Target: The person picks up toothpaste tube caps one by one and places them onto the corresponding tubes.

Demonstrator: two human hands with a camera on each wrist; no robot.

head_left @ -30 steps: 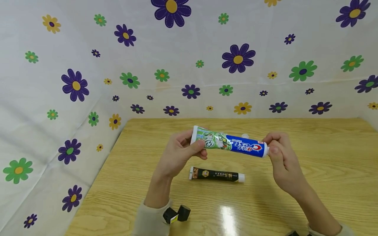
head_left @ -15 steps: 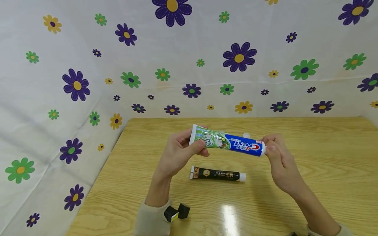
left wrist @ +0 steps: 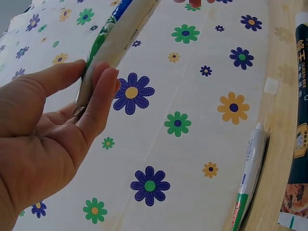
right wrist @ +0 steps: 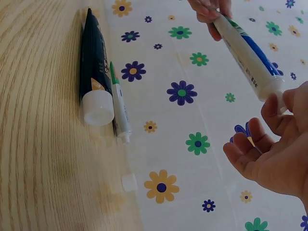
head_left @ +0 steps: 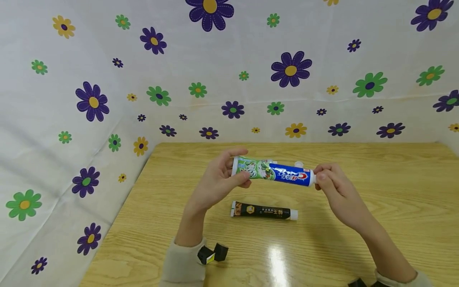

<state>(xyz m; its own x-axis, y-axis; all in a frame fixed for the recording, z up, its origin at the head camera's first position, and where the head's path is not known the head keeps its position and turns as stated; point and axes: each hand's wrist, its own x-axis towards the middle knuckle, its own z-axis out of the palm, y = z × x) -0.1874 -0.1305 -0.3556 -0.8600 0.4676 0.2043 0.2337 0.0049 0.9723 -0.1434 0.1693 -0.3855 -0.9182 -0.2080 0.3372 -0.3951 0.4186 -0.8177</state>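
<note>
My left hand (head_left: 215,181) holds a blue and green toothpaste tube (head_left: 283,174) by its flat tail end, thumb on top. The tube is raised above the table, nearly level. At its other end, the thumb and index finger of my right hand (head_left: 340,195) pinch the white tip; the fingers hide whether this is a cap or a bare nozzle. In the right wrist view the other fingers (right wrist: 245,147) of that hand are loosely bent. A black toothpaste tube (head_left: 263,211) with a white cap (right wrist: 98,108) lies on the table below the hands.
A thin white and green tube (left wrist: 250,166) without a cap lies behind the black one, mostly hidden in the head view. A small loose white cap (head_left: 299,164) lies near it on the wooden table (head_left: 172,191). Flower-printed cloth (head_left: 211,71) stands behind and left.
The held tube and my right hand have shifted slightly left. My left index finger has lifted and straightened off the tail end. The black tube stays in place.
</note>
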